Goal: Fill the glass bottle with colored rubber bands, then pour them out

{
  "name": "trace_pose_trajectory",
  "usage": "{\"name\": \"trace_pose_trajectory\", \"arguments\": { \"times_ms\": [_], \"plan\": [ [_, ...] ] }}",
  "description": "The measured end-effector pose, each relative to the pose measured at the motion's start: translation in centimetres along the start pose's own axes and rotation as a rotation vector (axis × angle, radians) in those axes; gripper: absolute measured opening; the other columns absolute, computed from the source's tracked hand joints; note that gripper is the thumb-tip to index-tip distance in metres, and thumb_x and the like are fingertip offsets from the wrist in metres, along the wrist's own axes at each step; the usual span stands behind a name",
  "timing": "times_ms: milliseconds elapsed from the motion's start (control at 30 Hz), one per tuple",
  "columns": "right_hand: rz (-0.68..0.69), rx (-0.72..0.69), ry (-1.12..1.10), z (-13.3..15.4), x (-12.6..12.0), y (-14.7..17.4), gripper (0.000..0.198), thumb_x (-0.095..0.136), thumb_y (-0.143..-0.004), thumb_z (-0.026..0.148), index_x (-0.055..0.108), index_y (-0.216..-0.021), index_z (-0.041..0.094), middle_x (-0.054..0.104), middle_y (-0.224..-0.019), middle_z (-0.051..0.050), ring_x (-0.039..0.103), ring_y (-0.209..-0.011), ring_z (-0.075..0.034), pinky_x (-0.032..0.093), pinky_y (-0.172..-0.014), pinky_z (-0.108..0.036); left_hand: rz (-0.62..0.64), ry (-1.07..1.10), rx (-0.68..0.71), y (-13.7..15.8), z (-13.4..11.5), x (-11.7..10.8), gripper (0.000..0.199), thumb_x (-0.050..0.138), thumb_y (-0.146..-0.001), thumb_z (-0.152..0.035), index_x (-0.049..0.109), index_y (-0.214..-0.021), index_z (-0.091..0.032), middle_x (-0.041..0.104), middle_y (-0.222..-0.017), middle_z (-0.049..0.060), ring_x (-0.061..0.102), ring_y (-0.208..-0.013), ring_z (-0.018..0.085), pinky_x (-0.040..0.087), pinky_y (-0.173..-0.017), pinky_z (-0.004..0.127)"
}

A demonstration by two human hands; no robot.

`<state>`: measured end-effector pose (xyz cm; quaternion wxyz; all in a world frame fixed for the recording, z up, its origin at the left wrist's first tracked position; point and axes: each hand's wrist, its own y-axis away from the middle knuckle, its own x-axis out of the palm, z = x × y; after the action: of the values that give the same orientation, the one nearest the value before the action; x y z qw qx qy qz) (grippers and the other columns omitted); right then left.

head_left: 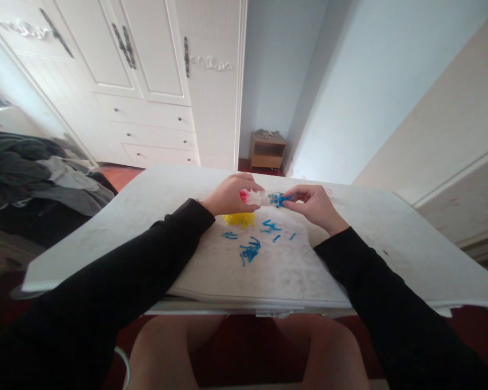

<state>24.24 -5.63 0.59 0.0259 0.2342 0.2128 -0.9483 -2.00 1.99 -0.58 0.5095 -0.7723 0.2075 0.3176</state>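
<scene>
my left hand [232, 195] has its fingers wrapped on a clear container [263, 199], thumb on the near side, the others over the far side. right hand [314, 206]: thumb and forefinger pinched on a bunch of blue strips [283, 200].

container sits between the two sets of fingers, lying roughly sideways, just above or on the bench [284, 271]; can't tell which. looks see-through and whitish along the middle, smallish, part of it hidden by my left fingers. bright red patch [243, 196] shows at the end inside my left grip; can't tell if that's contents or the part itself. other end, facing my right fingertips, has blue at it, some seeming to show through the clear wall. exact overlap too blurred to call.

blue strips are thin, slightly shiny, tangled, ends sticking out around my right fingertips.

nearer me than the left fingers, just beside them: yellow pile [239, 219], bright, clumped. nearer me than both sets of fingers: loose blue pieces [250, 251], one clump plus a few scattered short bits, same colour as what i'm pinching.
</scene>
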Motion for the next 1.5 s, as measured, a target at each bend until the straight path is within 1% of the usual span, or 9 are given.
{"name": "trace_pose_trajectory", "arguments": {
  "times_ms": [100, 300, 467, 800, 933, 1100, 1200, 1333, 1500],
  "plan": [
    [-0.012, -0.034, 0.032, -0.1, 0.1, 0.1, 0.03, 0.091, -0.072, 0.044, 0.081, -0.083, 0.018, 0.078, -0.08, -0.007, 0.066, -0.069, -0.017, 0.054, -0.065, -0.033, 0.006, -0.007, 0.026, 0.0, 0.1, 0.0, 0.036, 0.084, -0.075, -0.032, 0.082, -0.108, -0.017, 0.076, -0.094, 0.01, 0.07, -0.086, 0.023, 0.058, -0.08, 0.036],
    [-0.069, -0.052, 0.019, -0.1, 0.4, 0.1, 0.034, 0.093, -0.068, 0.047, 0.077, -0.078, 0.018, 0.077, -0.075, -0.006, 0.066, -0.068, -0.018, 0.053, -0.063, -0.033, 0.028, -0.007, 0.024, -0.1, 0.1, -0.1, 0.038, 0.084, -0.075, -0.035, 0.082, -0.108, -0.016, 0.076, -0.095, 0.01, 0.07, -0.085, 0.022, 0.057, -0.08, 0.035],
    [-0.064, -0.111, 0.054, -0.2, 0.5, 0.1, 0.03, 0.091, -0.073, 0.049, 0.082, -0.075, 0.021, 0.078, -0.078, -0.007, 0.068, -0.071, -0.021, 0.053, -0.065, -0.035, 0.028, 0.012, 0.018, -0.1, -0.1, 0.0, 0.038, 0.085, -0.074, -0.034, 0.083, -0.108, -0.017, 0.076, -0.094, 0.008, 0.07, -0.085, 0.021, 0.057, -0.08, 0.034],
    [0.019, -0.183, 0.018, -0.6, 0.4, -0.2, 0.025, 0.085, -0.083, 0.051, 0.087, -0.092, 0.028, 0.073, -0.093, -0.007, 0.069, -0.084, -0.021, 0.057, -0.074, -0.038, -0.066, 0.057, -0.023, 0.1, 0.0, 0.2, 0.038, 0.084, -0.075, -0.035, 0.084, -0.108, -0.016, 0.075, -0.093, 0.009, 0.07, -0.083, 0.02, 0.058, -0.079, 0.033],
    [0.002, -0.14, -0.073, -0.5, 0.6, -0.2, 0.028, 0.09, -0.077, 0.048, 0.08, -0.085, 0.023, 0.075, -0.089, -0.006, 0.07, -0.083, -0.021, 0.06, -0.081, -0.04, -0.052, 0.058, -0.009, 0.1, 0.0, 0.1, 0.038, 0.085, -0.075, -0.034, 0.084, -0.108, -0.016, 0.075, -0.091, 0.008, 0.07, -0.082, 0.02, 0.058, -0.078, 0.033],
    [-0.097, -0.123, -0.14, -0.4, 1.1, -0.2, 0.038, 0.098, -0.066, 0.048, 0.071, -0.074, 0.022, 0.074, -0.08, -0.005, 0.07, -0.077, -0.021, 0.06, -0.075, -0.039, -0.03, 0.066, 0.003, 0.0, -0.1, 0.3, 0.037, 0.086, -0.074, -0.033, 0.084, -0.107, -0.017, 0.075, -0.091, 0.008, 0.069, -0.081, 0.019, 0.058, -0.077, 0.033],
    [-0.111, -0.117, -0.086, -0.4, 1.0, -0.1, 0.032, 0.095, -0.07, 0.046, 0.076, -0.073, 0.022, 0.075, -0.077, -0.005, 0.07, -0.076, -0.022, 0.058, -0.073, -0.039, -0.04, 0.079, 0.002, 0.0, -0.2, 0.3, 0.038, 0.086, -0.074, -0.032, 0.084, -0.108, -0.017, 0.075, -0.09, 0.007, 0.07, -0.081, 0.019, 0.057, -0.077, 0.032],
    [-0.088, -0.142, -0.003, -0.2, 0.8, 0.0, 0.018, 0.087, -0.079, 0.039, 0.082, -0.081, 0.022, 0.079, -0.085, -0.007, 0.071, -0.082, -0.022, 0.056, -0.076, -0.038, -0.072, 0.09, 0.004, 0.0, -0.3, 0.3, 0.038, 0.086, -0.075, -0.033, 0.083, -0.109, -0.016, 0.075, -0.091, 0.008, 0.069, -0.08, 0.019, 0.057, -0.075, 0.032],
    [-0.032, -0.198, -0.04, 0.2, 1.0, 0.1, 0.01, 0.082, -0.083, 0.032, 0.084, -0.088, 0.024, 0.077, -0.093, -0.008, 0.07, -0.086, -0.021, 0.058, -0.074, -0.036, -0.097, 0.069, -0.017, 0.1, -0.2, 0.3, 0.038, 0.087, -0.075, -0.034, 0.083, -0.108, -0.016, 0.075, -0.091, 0.008, 0.069, -0.08, 0.018, 0.058, -0.076, 0.031]
  ]
}}
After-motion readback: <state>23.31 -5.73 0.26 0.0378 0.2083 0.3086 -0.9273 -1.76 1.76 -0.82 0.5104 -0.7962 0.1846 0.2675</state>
